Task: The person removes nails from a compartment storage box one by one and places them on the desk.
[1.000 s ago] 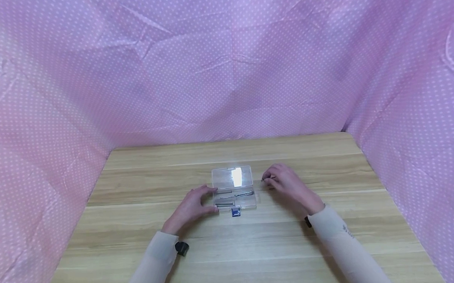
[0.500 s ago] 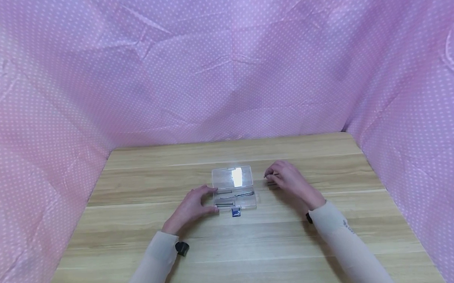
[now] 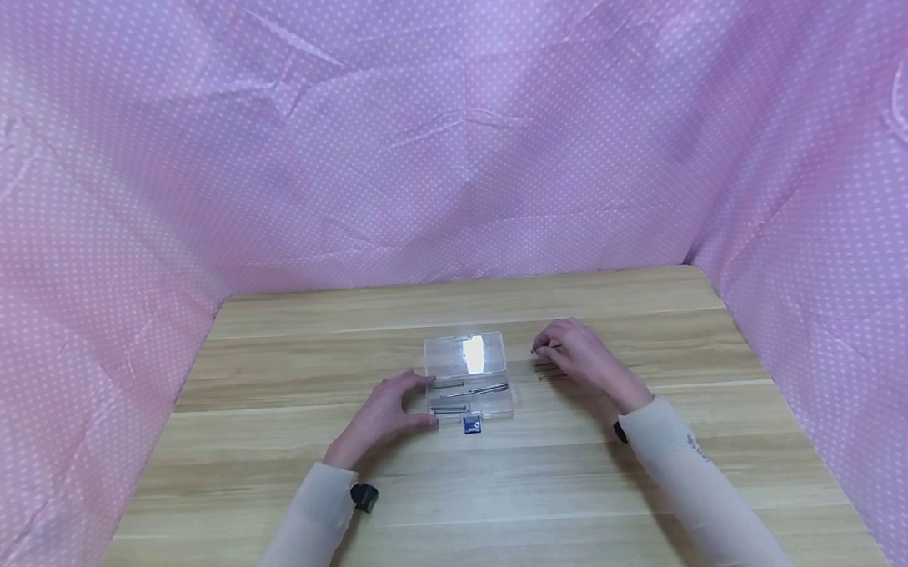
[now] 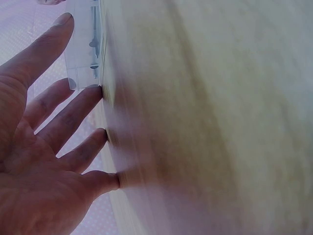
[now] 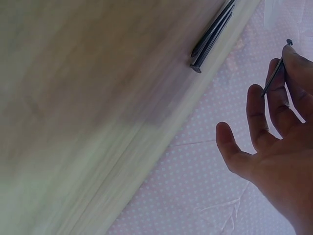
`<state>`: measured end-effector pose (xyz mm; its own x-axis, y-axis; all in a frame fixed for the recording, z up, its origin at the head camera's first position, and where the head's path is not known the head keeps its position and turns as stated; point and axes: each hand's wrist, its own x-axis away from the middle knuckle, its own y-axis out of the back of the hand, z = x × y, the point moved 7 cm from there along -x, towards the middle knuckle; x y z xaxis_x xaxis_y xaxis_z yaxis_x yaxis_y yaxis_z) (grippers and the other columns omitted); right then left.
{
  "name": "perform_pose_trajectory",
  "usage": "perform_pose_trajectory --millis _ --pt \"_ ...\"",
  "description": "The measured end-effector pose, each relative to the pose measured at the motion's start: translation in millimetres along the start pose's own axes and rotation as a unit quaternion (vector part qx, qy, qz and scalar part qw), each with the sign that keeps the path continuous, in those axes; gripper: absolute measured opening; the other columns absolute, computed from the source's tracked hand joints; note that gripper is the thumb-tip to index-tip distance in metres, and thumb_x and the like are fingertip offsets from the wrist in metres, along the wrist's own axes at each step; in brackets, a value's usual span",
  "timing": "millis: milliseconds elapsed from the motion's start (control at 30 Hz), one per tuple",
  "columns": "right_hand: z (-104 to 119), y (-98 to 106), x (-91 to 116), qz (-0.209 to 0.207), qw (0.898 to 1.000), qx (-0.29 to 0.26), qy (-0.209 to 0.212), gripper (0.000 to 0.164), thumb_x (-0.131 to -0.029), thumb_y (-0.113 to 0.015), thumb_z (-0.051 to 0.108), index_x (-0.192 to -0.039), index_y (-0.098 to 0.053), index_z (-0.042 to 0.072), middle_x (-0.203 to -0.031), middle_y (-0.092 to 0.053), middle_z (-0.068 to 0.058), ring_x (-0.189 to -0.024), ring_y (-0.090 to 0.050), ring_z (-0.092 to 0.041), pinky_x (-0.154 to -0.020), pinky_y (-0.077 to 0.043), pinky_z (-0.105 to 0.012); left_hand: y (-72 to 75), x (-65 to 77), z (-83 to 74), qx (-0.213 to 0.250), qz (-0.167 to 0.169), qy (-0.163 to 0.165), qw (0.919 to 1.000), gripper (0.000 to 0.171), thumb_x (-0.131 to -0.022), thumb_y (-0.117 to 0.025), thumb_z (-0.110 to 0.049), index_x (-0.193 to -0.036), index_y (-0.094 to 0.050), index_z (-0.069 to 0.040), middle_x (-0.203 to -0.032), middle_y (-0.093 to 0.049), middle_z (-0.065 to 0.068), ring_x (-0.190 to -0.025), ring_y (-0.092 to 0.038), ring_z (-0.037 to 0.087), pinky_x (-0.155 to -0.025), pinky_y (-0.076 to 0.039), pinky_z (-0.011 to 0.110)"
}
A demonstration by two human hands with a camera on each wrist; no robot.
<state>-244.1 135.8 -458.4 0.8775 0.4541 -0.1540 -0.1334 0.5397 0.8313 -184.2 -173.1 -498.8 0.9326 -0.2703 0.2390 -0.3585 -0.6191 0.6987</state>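
Note:
A small clear plastic box with its lid swung back lies mid-table, metal nails in its compartments. My left hand holds the box at its left end, thumb at the front corner and a finger at the back one. In the left wrist view the box sits between that thumb and fingertips. My right hand, right of the box, pinches one nail between thumb and fingers above the table. Below it several nails lie on the wood, partly hidden by the hand in the head view.
A blue label sits at the box's front latch. Around the wooden table hangs a pink dotted cloth at the back and sides. A dark wrist strap piece shows below the left sleeve.
My right hand has moved slightly away and to the right with its nail, so more of the nails lying on the table show. The left hand and box stay put.

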Motion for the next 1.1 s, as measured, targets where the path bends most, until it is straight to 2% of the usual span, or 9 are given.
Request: perform_pose_trajectory --millis 367,500,800,1100 --pt "-6 -1 -4 0.021 1.000 0.002 -0.015 0.007 -0.094 -0.074 0.010 -0.101 -0.075 0.008 -0.106 -0.074 -0.008 -0.106 -0.062 -0.032 -0.100 -0.047 -0.055 0.6 0.4 -0.7 0.002 -0.001 0.002 1.0000 0.067 -0.080 -0.091 -0.035 -0.141 -0.065 -0.019 -0.157 -0.049 0.014 -0.146 -0.040 0.040 -0.119 -0.031 0.061" --pt "-9 -4 -5 0.033 0.999 -0.004 -0.021 0.007 -0.094 -0.075 0.008 -0.101 -0.076 0.007 -0.104 -0.074 -0.008 -0.105 -0.065 -0.032 -0.102 -0.047 -0.055 0.8 0.4 -1.1 0.005 -0.001 0.001 1.0000 0.067 -0.080 -0.091 -0.034 -0.141 -0.065 -0.019 -0.156 -0.049 0.013 -0.145 -0.040 0.039 -0.119 -0.031 0.060" --pt "-16 -11 -9 0.057 0.998 -0.007 -0.020 0.008 -0.094 -0.073 0.004 -0.100 -0.077 0.006 -0.101 -0.075 -0.007 -0.103 -0.067 -0.031 -0.100 -0.050 -0.054 1.2 0.3 -0.4 0.005 0.000 0.000 1.0000 0.068 -0.080 -0.091 -0.034 -0.141 -0.065 -0.019 -0.156 -0.049 0.014 -0.145 -0.040 0.039 -0.120 -0.030 0.060" --pt "-20 -17 -10 0.072 0.997 0.002 -0.019 0.005 -0.095 -0.073 0.008 -0.098 -0.077 0.008 -0.098 -0.075 -0.004 -0.100 -0.068 -0.028 -0.098 -0.051 -0.052 0.5 0.7 -0.7 0.003 0.001 -0.002 1.0000 0.068 -0.080 -0.091 -0.033 -0.141 -0.065 -0.018 -0.156 -0.049 0.015 -0.145 -0.041 0.040 -0.119 -0.032 0.060"
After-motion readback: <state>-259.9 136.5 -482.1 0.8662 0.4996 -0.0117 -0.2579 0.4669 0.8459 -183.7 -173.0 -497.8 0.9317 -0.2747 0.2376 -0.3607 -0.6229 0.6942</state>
